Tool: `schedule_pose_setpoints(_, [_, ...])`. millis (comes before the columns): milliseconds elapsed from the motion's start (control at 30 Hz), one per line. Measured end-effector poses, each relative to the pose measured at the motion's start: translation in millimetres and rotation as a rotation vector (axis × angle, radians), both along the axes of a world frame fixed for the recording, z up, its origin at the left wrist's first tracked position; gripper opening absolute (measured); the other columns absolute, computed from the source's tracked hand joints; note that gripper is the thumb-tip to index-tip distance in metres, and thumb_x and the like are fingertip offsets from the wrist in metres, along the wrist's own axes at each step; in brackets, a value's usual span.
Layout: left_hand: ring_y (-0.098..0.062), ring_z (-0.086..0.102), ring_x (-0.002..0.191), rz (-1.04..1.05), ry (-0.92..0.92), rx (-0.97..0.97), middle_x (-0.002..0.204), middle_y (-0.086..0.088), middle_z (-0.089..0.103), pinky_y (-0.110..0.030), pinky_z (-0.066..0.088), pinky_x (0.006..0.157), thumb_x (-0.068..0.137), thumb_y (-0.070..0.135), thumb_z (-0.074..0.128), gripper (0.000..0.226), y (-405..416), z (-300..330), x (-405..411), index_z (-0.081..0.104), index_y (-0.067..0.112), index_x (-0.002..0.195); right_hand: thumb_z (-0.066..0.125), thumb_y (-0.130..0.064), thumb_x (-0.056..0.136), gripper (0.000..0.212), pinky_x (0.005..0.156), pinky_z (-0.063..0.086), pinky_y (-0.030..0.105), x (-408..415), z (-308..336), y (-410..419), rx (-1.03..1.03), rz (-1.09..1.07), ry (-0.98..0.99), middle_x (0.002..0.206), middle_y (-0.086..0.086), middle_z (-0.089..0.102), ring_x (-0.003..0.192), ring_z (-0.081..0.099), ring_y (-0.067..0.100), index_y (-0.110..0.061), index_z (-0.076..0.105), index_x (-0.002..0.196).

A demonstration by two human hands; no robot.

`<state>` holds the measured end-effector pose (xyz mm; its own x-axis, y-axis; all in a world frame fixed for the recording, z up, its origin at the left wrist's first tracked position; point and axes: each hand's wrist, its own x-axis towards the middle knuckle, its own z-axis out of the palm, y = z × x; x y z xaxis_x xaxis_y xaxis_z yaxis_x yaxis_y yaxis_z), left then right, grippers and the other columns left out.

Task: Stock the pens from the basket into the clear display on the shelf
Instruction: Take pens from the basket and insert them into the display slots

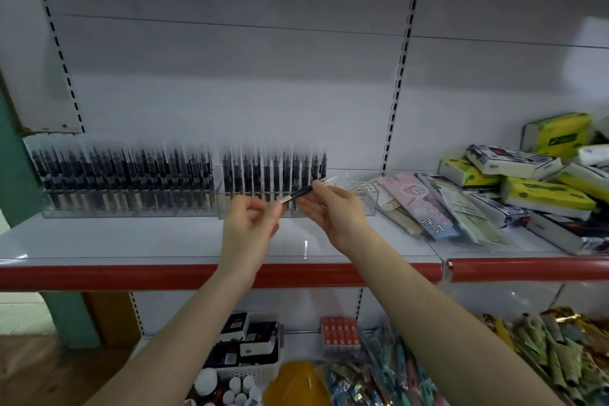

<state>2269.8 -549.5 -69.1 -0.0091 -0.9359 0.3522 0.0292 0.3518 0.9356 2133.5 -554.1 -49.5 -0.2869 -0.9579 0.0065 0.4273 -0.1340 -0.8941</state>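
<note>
Both hands up at shelf [164,241] height, one pen [298,193] held between them, tilted, just in front of the right clear display [365,204]. Left hand [250,217] fingers curled, pinching the pen's pale lower end; right hand [333,208] pinches the upper, dark end, other fingers relaxed. Two-hand hold probably lets them orient it tip-up to match the rows. Left display [128,181] looks packed with upright pens; right one is filled up to its right end, where empty slots [354,186] remain. That's the likely target. Image is blurry. White basket [253,369] sits on the lower shelf; can't tell if pens remain in it.
</note>
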Motion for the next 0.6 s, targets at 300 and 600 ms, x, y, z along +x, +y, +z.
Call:
schedule_pose_setpoints(300, [-0.016,0.043,0.126,-0.113,-1.205,-0.106,0.139,0.005,0.045,-0.04,0.029,0.109,0.08,0.06,0.058,0.066,-12,-22,17,0.04,0.029,0.135,0.055,-0.011,0.092,0.024,0.067,0.056,0.03,-37,35,-5,-0.119,-0.347,0.651,0.075,0.002,0.063,0.068,0.064,0.018,-0.006,0.054,0.115])
schedule_pose_setpoints(600, [-0.016,0.043,0.12,-0.13,-1.226,-0.068,0.13,0.006,0.045,-0.036,0.035,0.103,0.076,0.062,0.06,0.057,-24,-26,15,0.053,0.034,0.126,0.053,-0.013,0.093,0.023,0.062,0.047,0.018,-49,44,-42,-0.152,-0.41,0.921,0.088,0.01,0.068,0.077,0.063,0.019,-0.011,0.059,0.114])
